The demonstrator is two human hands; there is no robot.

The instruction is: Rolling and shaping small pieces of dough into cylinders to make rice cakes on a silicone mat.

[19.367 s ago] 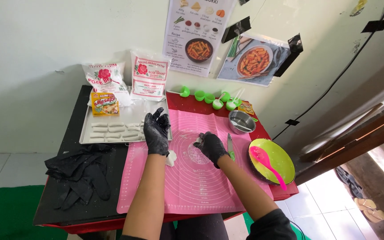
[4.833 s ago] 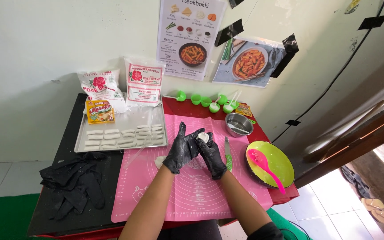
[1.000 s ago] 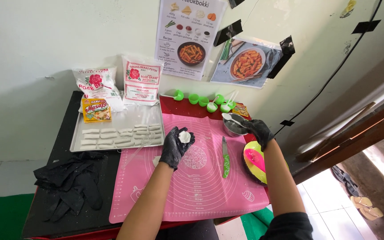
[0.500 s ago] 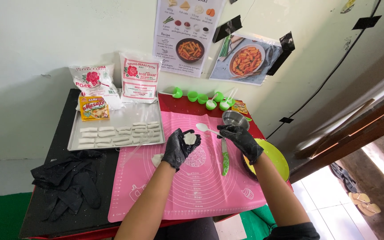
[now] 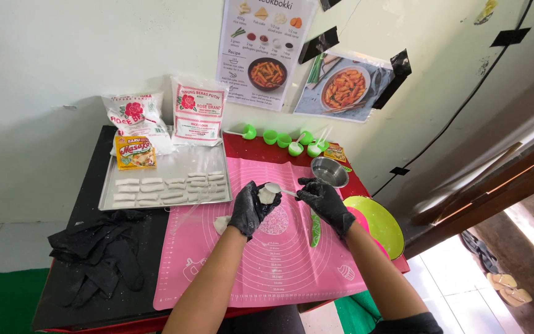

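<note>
Both my hands wear black gloves over a pink silicone mat (image 5: 292, 266). My left hand (image 5: 250, 208) cups a small lump of white dough (image 5: 266, 195) in its palm. My right hand (image 5: 324, 203) holds a small spoon (image 5: 277, 188) by its handle, with the bowl of the spoon touching the dough. Another piece of white dough (image 5: 221, 224) lies on the mat beside my left wrist. A green knife-shaped tool (image 5: 315, 227) rests on the mat under my right hand.
A metal tray (image 5: 174, 167) holds rows of white dough sticks, with flour bags and a yellow packet at the back. A steel bowl (image 5: 330, 171), green measuring cups (image 5: 282, 140) and a green plate (image 5: 383, 224) stand at right. Black gloves (image 5: 97, 253) are piled at left.
My right hand went to the steel bowl, then came back with the spoon to the dough in my left palm. My left hand stayed over the mat holding the dough.
</note>
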